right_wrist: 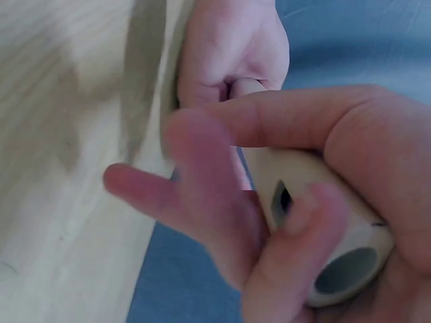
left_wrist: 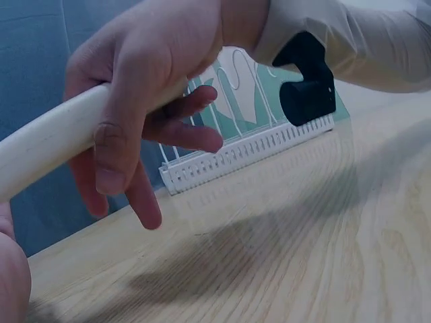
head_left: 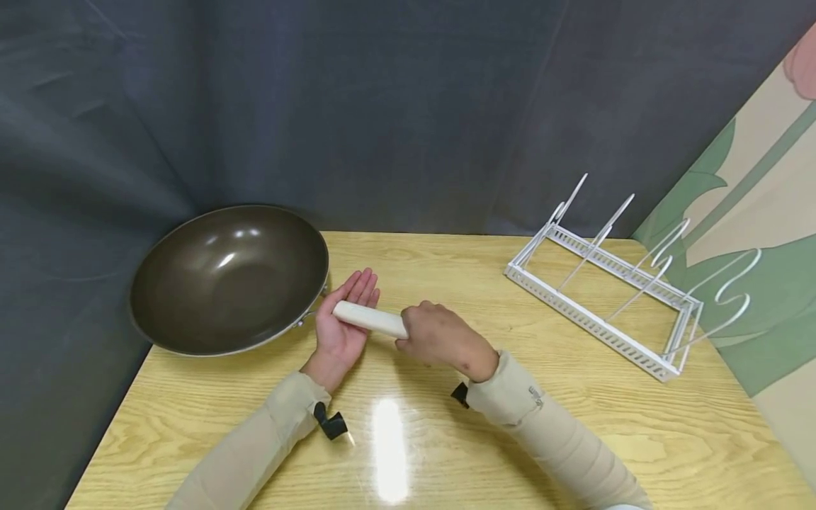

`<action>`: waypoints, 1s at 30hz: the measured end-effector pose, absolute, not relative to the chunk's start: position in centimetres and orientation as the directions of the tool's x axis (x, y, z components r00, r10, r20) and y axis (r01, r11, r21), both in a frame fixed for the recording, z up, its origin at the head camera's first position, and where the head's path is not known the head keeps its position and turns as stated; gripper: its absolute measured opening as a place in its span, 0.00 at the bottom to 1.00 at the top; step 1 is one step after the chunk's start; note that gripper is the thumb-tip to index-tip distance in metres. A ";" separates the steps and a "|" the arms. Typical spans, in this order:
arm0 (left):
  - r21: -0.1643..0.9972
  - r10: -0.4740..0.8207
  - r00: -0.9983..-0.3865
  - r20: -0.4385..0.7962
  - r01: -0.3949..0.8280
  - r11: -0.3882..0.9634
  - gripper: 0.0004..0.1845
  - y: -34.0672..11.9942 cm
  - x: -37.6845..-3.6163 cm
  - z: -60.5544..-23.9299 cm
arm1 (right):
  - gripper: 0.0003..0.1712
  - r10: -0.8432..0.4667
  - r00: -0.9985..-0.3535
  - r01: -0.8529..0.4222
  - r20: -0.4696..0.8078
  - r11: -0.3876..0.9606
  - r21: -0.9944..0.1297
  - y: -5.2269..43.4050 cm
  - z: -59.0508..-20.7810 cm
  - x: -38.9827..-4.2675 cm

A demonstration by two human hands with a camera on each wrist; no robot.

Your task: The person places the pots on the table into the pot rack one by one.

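Note:
A large wok (head_left: pixel 229 283) with a dark brown inside and a cream handle (head_left: pixel 370 319) is at the left in the head view, its bowl tilted. My right hand (head_left: pixel 443 336) grips the handle near its free end, with the thumb along one side and some fingers loosely spread, as the left wrist view shows. My left hand (head_left: pixel 344 329) lies palm up under the handle close to the bowl, its fingers straight. In the right wrist view the handle's end (right_wrist: pixel 347 272) shows a hanging hole, and part of the handle is hidden behind the fingers.
A white wire rack (head_left: pixel 586 326) with several upright curved dividers stands at the right of the wooden table (head_left: pixel 446 439). Dark cloth (head_left: pixel 408 113) hangs behind and to the left. A wall with a flower pattern (head_left: pixel 765 283) borders the right side.

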State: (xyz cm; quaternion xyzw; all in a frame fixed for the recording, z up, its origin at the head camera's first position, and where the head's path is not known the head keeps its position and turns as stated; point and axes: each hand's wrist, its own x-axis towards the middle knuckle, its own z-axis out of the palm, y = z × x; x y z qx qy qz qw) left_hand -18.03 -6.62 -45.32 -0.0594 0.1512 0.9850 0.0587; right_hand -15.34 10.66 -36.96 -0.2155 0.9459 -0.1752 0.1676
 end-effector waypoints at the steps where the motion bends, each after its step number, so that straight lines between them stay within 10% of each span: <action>1: 0.280 0.099 -0.984 -0.146 -0.137 -0.950 0.21 -6.6 -18.0 -45.3 | 0.11 -0.471 -0.847 -0.340 -0.245 0.836 -0.432 10.8 -37.1 -15.3; 30: 0.228 0.091 -0.936 -0.339 -0.175 -0.958 0.24 -6.2 -17.1 -44.1 | 0.15 -0.507 -0.855 -0.325 -0.111 0.689 -0.648 11.5 -40.7 -13.7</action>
